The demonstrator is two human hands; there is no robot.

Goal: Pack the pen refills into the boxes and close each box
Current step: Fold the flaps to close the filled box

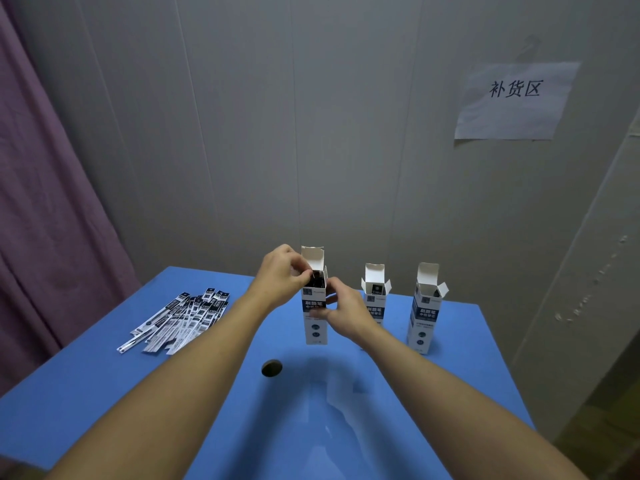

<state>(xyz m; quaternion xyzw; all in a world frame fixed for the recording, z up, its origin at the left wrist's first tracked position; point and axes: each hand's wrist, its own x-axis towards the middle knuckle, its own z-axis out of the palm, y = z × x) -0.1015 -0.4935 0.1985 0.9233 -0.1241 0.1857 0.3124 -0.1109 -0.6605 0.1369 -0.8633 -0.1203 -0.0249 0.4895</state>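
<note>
Fingers (300, 271) of the left hand (282, 275) are curled at the mouth of the first box (315, 306), pinching what looks to me like a side flap or the tops of the dark refills showing inside; which of the two I cannot tell from the head view. The right hand (341, 306) has its fingers wrapped round the front of that same box just below the opening, steadying it upright. From this one view I count three boxes standing in a row toward the far edge of the blue bench (104, 393): the one in hand, a middle box (375, 296) just behind the right hand, and a right box (425, 310) nearer the far right corner. All three have their top flaps raised, so I judge none is closed yet. Something dark shows in the mouth of each, which suggests to me refills are already loaded, though how full they are I cannot say. A loose pile of wrapped pen refills (180, 318) lies fanned near the left edge, well apart from the boxes; they overlap too much to count, but there are well over a dozen. So the closing is all ahead, and probably more packing too.
</note>
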